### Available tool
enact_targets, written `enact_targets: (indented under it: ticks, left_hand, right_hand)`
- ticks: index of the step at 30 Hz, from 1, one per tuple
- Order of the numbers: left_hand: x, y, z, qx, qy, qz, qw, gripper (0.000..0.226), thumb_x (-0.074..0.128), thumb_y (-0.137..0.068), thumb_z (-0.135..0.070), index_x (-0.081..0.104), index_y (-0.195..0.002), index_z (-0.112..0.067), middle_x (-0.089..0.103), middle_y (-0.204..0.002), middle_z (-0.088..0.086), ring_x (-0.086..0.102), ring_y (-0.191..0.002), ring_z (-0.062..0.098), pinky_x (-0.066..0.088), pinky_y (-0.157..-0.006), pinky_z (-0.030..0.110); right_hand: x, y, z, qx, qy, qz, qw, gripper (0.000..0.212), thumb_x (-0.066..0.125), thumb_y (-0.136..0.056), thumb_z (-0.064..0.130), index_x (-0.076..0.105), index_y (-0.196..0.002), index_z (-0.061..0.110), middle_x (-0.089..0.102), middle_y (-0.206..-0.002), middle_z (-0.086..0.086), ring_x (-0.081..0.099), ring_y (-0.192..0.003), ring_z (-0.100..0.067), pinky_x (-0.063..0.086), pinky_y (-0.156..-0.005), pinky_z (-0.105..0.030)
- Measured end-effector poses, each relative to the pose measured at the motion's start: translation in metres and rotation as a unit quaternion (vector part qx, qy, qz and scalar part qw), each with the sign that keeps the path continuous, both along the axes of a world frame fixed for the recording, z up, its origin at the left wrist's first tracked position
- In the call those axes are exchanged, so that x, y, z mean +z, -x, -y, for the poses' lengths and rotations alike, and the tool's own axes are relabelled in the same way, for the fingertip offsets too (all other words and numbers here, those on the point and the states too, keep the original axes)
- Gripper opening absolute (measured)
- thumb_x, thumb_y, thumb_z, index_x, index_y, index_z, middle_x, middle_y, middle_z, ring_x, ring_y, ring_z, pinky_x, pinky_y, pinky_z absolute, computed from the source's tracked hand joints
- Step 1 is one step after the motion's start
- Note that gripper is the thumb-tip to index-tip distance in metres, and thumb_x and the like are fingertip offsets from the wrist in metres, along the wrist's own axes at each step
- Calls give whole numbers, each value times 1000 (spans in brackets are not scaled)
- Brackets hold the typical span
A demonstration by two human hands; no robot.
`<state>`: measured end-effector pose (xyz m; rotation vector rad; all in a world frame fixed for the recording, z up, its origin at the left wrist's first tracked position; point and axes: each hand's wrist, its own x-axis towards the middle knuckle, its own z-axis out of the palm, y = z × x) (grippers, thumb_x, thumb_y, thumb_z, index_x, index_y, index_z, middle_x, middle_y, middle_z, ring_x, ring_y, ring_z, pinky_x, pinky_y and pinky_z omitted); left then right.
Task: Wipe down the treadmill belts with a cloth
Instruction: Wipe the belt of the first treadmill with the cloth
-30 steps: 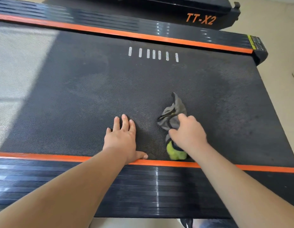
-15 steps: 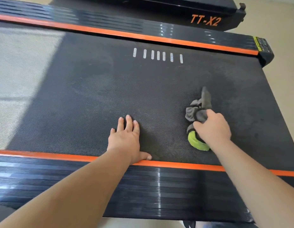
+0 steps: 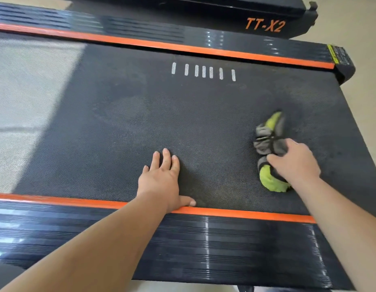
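The belt (image 3: pixel 119 123) is dark, with a fine woven dimple texture, dusty grey beyond both hands. The left hand (image 3: pixel 161 180) lies flat on it, fingers straight and together, thumb along the orange strip (image 3: pixel 235 213). To its right, well apart, the right hand (image 3: pixel 294 161) grips the cloth (image 3: pixel 269 140), a crumpled grey wad with lime-green ends, one blurred ahead of the knuckles, one under the wrist, pressed to the belt. Since half a second ago, that hand and the cloth have slid further right; the left has stayed put. A glossy ribbed rail (image 3: pixel 204 245) runs under both forearms. White dashes (image 3: pixel 204 71) lie ahead, with a second treadmill (image 3: pixel 264 25) marked TT-X2 beyond.
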<state>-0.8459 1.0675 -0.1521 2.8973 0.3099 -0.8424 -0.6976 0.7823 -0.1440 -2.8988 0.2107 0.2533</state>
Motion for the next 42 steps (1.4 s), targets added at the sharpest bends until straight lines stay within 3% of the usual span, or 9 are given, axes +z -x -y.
enact_targets:
  ticks: [3, 10, 13, 19, 23, 28, 34, 36, 42]
  left_hand:
    - [-1, 0, 0, 3, 6, -6, 1000, 140, 60, -68, -92, -13, -163, -20, -27, -169, 3, -20, -157, 29, 12, -127, 50]
    - [8, 2, 1, 25, 20, 12, 999, 125, 65, -78, -79, -8, -164, -23, -22, -169, -1, -11, -158, 27, 15, -128, 46]
    - [2, 2, 0, 3, 6, 14, 1000, 138, 59, -67, -93, -8, -164, -21, -22, -170, 1, -17, -157, 27, 13, -127, 48]
    - [0, 2, 1, 5, 7, 13, 1000, 141, 59, -66, -94, -11, -163, -21, -23, -170, 1, -18, -157, 28, 12, -127, 49]
    - [1, 1, 1, 6, 5, 14, 1000, 140, 59, -67, -93, -10, -164, -21, -23, -170, 1, -18, -157, 28, 12, -127, 49]
    - [1, 2, 0, 18, 21, 27, 999, 127, 63, -73, -85, -4, -165, -28, -22, -170, -2, -16, -158, 24, 14, -126, 46]
    - [-1, 2, 0, 5, 2, 18, 1000, 140, 58, -65, -95, -11, -164, -23, -23, -170, 0, -18, -157, 27, 13, -127, 48]
    - [-1, 1, 0, 5, 3, 19, 1000, 140, 58, -65, -95, -11, -164, -23, -23, -170, 0, -18, -157, 27, 13, -127, 48]
    - [-2, 1, -1, 11, 20, 33, 999, 124, 62, -75, -82, -5, -165, -28, -21, -170, -2, -15, -158, 25, 16, -127, 48]
  right_hand:
    - [1, 20, -32, -6, 35, 9, 999, 43, 72, -76, 45, 64, -112, 21, 63, -113, -12, 65, -106, -37, 55, -83, -43]
    - [0, 106, -152, 282, -81, -61, 954, 33, 66, -79, 46, 61, -106, 28, 56, -106, 2, 59, -109, -28, 50, -77, -37]
    - [0, 58, -94, 205, -59, -56, 975, 35, 69, -76, 49, 55, -103, 32, 50, -103, 4, 60, -109, -27, 47, -75, -37]
    - [4, 15, 6, -47, -10, -6, 999, 40, 66, -78, 47, 61, -108, 22, 63, -112, -16, 62, -103, -41, 52, -84, -46]
    - [3, 66, -86, 62, -3, 42, 997, 41, 70, -78, 45, 63, -113, 25, 60, -116, -7, 62, -109, -33, 55, -82, -40]
    - [3, 105, -141, 292, -85, -41, 952, 35, 65, -78, 50, 59, -106, 29, 57, -108, 4, 60, -110, -26, 50, -76, -37]
    - [0, 23, -24, 31, -36, 11, 999, 32, 61, -81, 51, 57, -101, 26, 54, -102, -6, 61, -107, -38, 46, -77, -42]
    - [2, 34, -27, 20, 10, 43, 999, 34, 61, -82, 49, 58, -104, 23, 54, -105, -9, 59, -106, -39, 45, -74, -42]
    - [2, 117, -146, 288, -62, -10, 955, 35, 64, -80, 47, 63, -110, 29, 59, -110, 2, 61, -108, -27, 51, -74, -37]
